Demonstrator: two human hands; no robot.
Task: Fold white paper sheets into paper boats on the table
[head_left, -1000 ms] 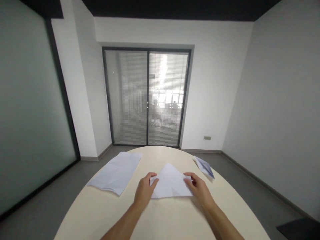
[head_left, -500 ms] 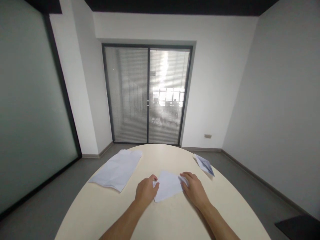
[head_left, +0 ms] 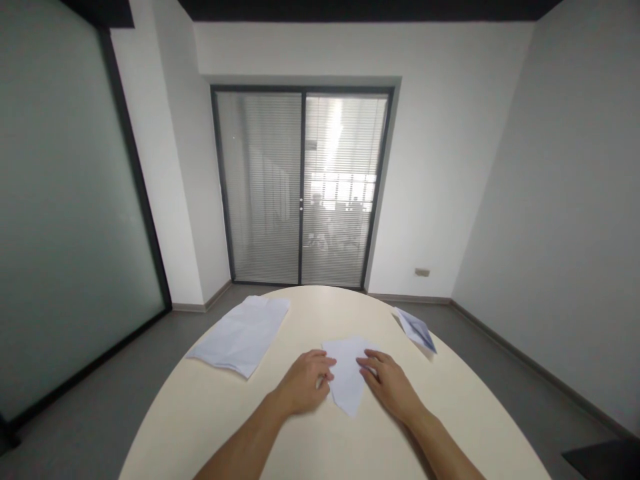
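A folded white sheet of paper (head_left: 349,377) lies on the table in front of me, a pointed corner towards me. My left hand (head_left: 307,381) holds its left edge, thumb and fingers curled close together. At the right edge, my right hand (head_left: 387,383) grips the paper with bent fingers above and the thumb lower down. The fingers hide parts of both side edges.
The round cream table (head_left: 320,440) carries larger white sheets (head_left: 245,337) at the left and a folded paper piece (head_left: 416,330) near its right edge. Beyond stand a glazed door with blinds (head_left: 300,187) and white walls.
The folded paper has turned, so that a corner now points towards me. My left hand has moved right and my hands are closer together. The view has shifted slightly.
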